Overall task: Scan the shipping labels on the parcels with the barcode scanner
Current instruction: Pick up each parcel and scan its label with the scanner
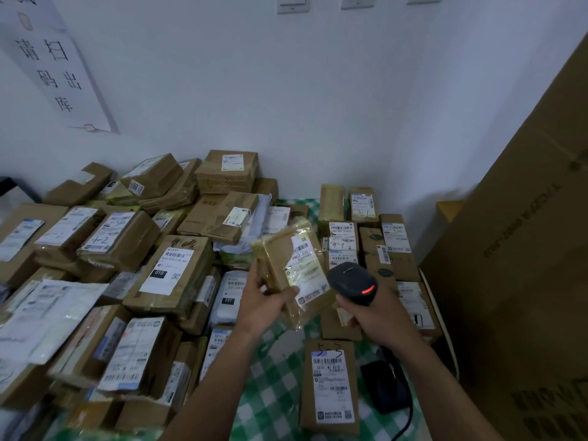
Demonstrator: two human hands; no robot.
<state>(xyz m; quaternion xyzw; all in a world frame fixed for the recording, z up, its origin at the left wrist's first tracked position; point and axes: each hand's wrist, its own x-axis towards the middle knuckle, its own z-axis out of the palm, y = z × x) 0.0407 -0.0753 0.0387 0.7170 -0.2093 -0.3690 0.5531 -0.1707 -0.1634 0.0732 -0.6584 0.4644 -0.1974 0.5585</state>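
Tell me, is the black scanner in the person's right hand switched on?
On, it seems: a red light glows on the barcode scanner, gripped by the right hand near the lifted parcel.

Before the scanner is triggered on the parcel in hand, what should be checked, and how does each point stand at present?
1. Left hand grips the parcel: ok.
2. Shipping label faces up, barcode uncovered: ok.
3. Right hand holds the scanner: ok.
4. Scanner's red light lit: ok.
5. Scanner aimed at the barcode: cannot tell.
6. Bare checked cloth nearby for setting the parcel down: ok.
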